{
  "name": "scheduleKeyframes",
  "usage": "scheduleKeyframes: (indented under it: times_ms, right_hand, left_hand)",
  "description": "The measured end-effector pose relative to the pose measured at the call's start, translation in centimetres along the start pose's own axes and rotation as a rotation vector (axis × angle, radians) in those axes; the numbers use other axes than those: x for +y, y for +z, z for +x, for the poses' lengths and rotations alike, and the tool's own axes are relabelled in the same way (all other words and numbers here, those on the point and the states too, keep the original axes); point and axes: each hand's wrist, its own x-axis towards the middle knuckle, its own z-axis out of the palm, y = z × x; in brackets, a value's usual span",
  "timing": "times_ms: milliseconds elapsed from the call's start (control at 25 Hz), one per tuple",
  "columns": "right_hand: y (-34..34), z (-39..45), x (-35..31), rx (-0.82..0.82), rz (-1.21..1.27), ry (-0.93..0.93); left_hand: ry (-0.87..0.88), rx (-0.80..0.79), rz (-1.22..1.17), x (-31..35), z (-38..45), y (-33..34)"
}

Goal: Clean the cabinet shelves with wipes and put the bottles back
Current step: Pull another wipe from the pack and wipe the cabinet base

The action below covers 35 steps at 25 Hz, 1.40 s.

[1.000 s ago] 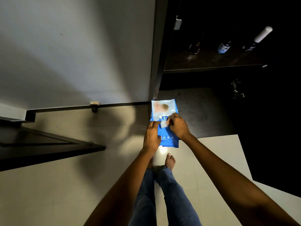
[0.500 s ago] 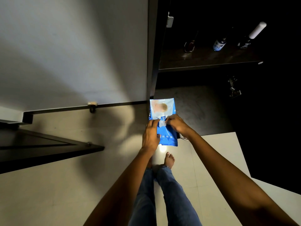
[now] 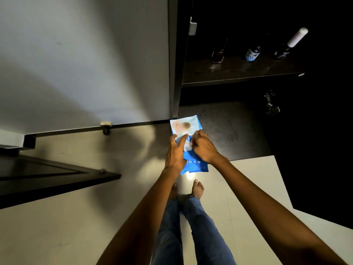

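Observation:
A blue pack of wipes (image 3: 185, 125) is held in front of me at the middle of the view. My left hand (image 3: 175, 154) grips its left side, thumb across the front. My right hand (image 3: 204, 146) pinches a white wipe (image 3: 186, 147) at the pack's opening. Up on the right, a dark cabinet shelf (image 3: 240, 73) carries three bottles: a small dark red one (image 3: 218, 55), a blue-labelled one (image 3: 252, 54) and a dark one with a long white cap (image 3: 292, 42).
The open white cabinet door (image 3: 86, 60) fills the left, with a stopper (image 3: 106, 127) at its lower edge. A dark table corner (image 3: 57, 178) juts in from the left. A lower dark shelf (image 3: 229, 129) lies beyond the pack. My bare feet (image 3: 196, 188) stand on pale tiles.
My hands and the pack have stayed almost in place while my right fingers keep working at the white wipe in the opening. The view has shifted slightly, so the shelf sits a little differently.

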Motion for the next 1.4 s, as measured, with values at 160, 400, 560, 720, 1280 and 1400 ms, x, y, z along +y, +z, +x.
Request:
scheduleKeyframes:
  times_ms: [160, 400, 560, 720, 1280, 1400]
  right_hand:
    - [-0.2, -0.5, 0.2, 0.057, -0.013, -0.060]
    - [0.0, -0.5, 0.8, 0.143, 0.039, -0.075]
    - [0.2, -0.6, 1.3, 0.206, 0.418, 0.078]
    - [0.0, -0.7, 1.2, 0.288, 0.861, 0.338]
    - [1.4, 0.9, -0.8, 0.130, -0.285, -0.006]
    - [1.3, 0.8, -0.9, 0.095, -0.232, -0.026]
  left_hand:
    - [0.026, 0.013, -0.125, 0.2, 0.4, 0.0]
    - [-0.025, 0.014, -0.068, 1.1, 1.0, -0.1]
    - [-0.026, -0.024, 0.062, 1.4, 1.3, 0.0]
    - [-0.015, -0.020, 0.100, 1.4, 1.1, 0.1]
    - [-0.002, 0.086, -0.045, 0.8, 0.5, 0.1]
    - [0.009, 0.092, -0.105, 0.6, 0.4, 0.4]
